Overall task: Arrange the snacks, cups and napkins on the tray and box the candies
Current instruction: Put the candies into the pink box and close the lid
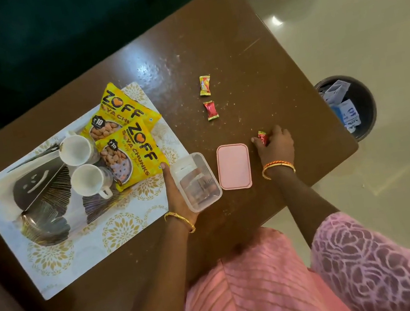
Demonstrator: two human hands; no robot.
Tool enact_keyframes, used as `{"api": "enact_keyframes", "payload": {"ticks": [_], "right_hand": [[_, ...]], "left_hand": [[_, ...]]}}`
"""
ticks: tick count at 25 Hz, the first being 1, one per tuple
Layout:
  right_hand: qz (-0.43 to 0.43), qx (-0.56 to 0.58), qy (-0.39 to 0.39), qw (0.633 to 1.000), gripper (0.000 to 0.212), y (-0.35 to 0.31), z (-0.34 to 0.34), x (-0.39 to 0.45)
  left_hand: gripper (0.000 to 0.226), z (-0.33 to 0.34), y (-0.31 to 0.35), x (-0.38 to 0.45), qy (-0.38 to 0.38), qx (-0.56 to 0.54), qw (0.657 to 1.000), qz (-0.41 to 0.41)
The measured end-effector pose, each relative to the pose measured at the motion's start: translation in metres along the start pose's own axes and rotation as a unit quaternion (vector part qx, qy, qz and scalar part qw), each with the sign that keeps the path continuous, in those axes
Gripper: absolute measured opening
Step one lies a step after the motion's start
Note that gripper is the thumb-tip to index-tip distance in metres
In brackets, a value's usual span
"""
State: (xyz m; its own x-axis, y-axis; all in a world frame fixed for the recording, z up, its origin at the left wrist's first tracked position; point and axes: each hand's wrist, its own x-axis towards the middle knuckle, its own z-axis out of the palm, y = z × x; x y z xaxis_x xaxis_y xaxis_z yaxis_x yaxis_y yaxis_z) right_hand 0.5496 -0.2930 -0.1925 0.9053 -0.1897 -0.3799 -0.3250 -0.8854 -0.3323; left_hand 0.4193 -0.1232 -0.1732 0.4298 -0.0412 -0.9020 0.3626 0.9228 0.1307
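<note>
On brown table: right hand [274, 143] pinches red candy [262, 137]; left hand [174, 187] grips clear box [196, 181] beside tray [53, 262]. Best carry candy straight over pink lid [233, 166], drop inside; two candies remain.

Brown wooden table [207, 46], glossy cream tiled floor [365, 19], dark green sofa [31, 48], black wastebasket [347, 107]

Pink lace sleeves [379, 262] cover both upper arms, over a striped pink dress [248, 289]. Gold bangles [181, 220] circle each wrist; the right adds an orange thread [277, 163].
</note>
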Motion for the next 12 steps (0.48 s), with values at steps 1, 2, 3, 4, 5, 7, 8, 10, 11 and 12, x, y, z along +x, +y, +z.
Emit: {"api": "enact_keyframes", "payload": {"ticks": [1, 2, 3, 4, 5, 7, 8, 10, 11, 12], "right_hand": [[-0.015, -0.020, 0.010, 1.000, 0.039, -0.001, 0.002, -0.001], [-0.028, -0.035, 0.017, 0.999, 0.032, -0.001, 0.000, -0.003], [-0.039, -0.031, 0.024, 0.998, 0.027, -0.001, -0.003, -0.005], [-0.047, -0.003, 0.033, 0.998, 0.023, -0.002, -0.009, -0.009], [-0.051, 0.054, 0.041, 0.996, 0.020, -0.006, -0.015, -0.014], [-0.092, 0.184, 0.003, 0.979, 0.014, -0.020, -0.026, -0.033], [-0.141, 0.213, -0.044, 0.966, 0.012, -0.030, -0.030, -0.048], [-0.273, 0.153, -0.107, 0.944, 0.014, -0.046, -0.030, -0.077], [-0.326, 0.090, -0.106, 0.935, 0.017, -0.051, -0.026, -0.088], [-0.353, 0.037, -0.097, 0.930, 0.019, -0.055, -0.023, -0.095]], "left_hand": [[0.084, 0.001, 0.000, 0.004, -0.005, -0.012, 1.000, 0.000], [0.087, 0.003, -0.001, 0.006, -0.016, -0.028, 0.999, 0.001], [0.092, 0.005, -0.001, 0.007, -0.031, -0.045, 0.999, 0.003], [0.096, 0.007, -0.001, 0.009, -0.040, -0.052, 0.998, 0.006], [0.098, 0.010, -0.001, 0.010, -0.035, -0.044, 0.998, 0.007], [0.094, 0.014, 0.001, 0.015, 0.012, -0.015, 1.000, 0.009], [0.087, 0.014, 0.001, 0.018, 0.032, 0.000, 0.999, 0.015], [0.084, 0.012, 0.002, 0.020, 0.016, 0.013, 1.000, 0.012], [0.086, 0.011, 0.003, 0.020, 0.001, 0.015, 1.000, 0.002], [0.088, 0.008, 0.005, 0.020, -0.010, 0.017, 1.000, -0.007]]}}
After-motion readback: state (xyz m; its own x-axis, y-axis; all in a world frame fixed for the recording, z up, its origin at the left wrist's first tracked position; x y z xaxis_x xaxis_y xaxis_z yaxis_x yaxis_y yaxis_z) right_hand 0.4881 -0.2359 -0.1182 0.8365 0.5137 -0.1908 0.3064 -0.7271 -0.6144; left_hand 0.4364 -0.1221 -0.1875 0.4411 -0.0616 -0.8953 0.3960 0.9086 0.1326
